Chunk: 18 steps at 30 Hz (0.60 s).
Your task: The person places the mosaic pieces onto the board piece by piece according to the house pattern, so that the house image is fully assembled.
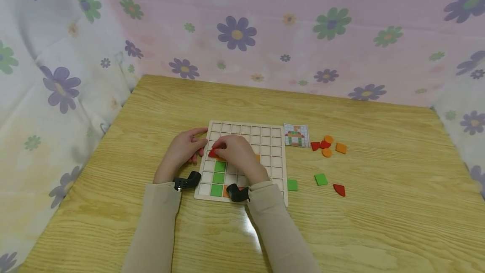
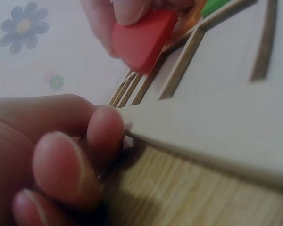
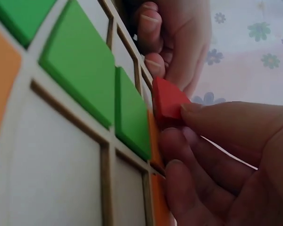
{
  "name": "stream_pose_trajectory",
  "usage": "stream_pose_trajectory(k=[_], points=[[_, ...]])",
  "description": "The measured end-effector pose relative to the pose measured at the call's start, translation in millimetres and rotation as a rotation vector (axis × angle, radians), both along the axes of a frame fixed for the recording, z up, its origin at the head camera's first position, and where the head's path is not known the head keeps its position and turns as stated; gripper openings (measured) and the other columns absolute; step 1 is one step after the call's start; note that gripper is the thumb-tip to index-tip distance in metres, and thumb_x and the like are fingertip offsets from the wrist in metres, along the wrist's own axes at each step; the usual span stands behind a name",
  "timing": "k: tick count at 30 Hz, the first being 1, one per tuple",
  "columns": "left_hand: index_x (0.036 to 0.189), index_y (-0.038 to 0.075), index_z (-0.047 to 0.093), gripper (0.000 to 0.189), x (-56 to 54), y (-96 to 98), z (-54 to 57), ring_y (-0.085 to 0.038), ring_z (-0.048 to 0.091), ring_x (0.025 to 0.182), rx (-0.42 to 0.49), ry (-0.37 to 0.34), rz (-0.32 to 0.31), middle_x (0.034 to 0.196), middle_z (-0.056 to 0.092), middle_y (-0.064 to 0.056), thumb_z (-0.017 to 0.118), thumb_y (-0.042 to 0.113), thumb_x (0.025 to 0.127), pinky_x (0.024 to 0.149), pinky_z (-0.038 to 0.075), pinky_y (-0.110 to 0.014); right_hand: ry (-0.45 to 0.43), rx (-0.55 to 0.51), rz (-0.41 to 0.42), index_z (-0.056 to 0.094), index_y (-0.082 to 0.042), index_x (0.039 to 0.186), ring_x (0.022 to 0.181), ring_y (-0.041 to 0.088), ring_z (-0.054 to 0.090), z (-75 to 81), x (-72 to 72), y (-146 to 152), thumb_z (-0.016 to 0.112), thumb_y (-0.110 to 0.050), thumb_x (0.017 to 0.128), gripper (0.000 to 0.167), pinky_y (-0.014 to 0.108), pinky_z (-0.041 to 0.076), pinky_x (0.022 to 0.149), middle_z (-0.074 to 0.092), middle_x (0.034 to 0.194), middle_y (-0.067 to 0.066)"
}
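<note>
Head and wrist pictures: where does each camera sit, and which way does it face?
Head: on the person's head, looking forward and down at the board; left grip, right grip and sleeves show.
Left wrist: on that wrist, facing the board's edge; both grips show.
Right wrist: on that wrist, facing the held red piece; both grips show.
Both wrist views share that red piece.

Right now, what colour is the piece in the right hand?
The piece is plain red; the left wrist view shows it best.

Head view is looking forward-down over wood-grain tabletop [image 1: 379,231] from above; wrist views are peering across grid board [image 2: 212,127] up close, sharing red quarter-circle tile [image 3: 168,98].
</note>
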State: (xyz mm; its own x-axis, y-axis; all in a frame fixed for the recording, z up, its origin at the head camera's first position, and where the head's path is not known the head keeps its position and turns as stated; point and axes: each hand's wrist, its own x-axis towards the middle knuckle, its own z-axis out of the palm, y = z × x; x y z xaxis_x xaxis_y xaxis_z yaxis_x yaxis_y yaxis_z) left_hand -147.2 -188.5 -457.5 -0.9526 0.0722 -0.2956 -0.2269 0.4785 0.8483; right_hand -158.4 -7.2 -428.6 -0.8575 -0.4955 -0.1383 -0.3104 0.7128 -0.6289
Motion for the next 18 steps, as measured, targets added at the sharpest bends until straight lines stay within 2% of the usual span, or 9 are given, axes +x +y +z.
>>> stream_pose_trajectory(k=[10,18], points=[[0.130,0.025,0.046,0.042,-0.6,0.4,-0.3,-0.020,0.049,0.040,0.003,0.015,-0.001,0.064,0.058,-0.011,0.055,0.027,0.089,0.038,0.044,-0.031,-0.022,0.017,-0.028,0.069,-0.021,0.091,0.073,0.007,0.052,1.2,3.9,-6.7,0.061,-0.019,0.083,0.011,0.023,0.043,0.064,0.062,0.084,-0.011],[0.130,0.024,0.047,0.042,-0.2,-0.5,-0.6,-0.019,0.049,0.039,0.012,0.012,0.007,0.063,0.058,-0.011,0.055,0.026,0.089,0.038,0.043,-0.030,0.007,0.031,-0.012,0.071,-0.021,0.088,0.077,0.007,0.050,-0.6,7.2,-9.0,0.064,-0.020,0.083,0.009,0.024,0.043,0.066,0.058,0.085,-0.009]])
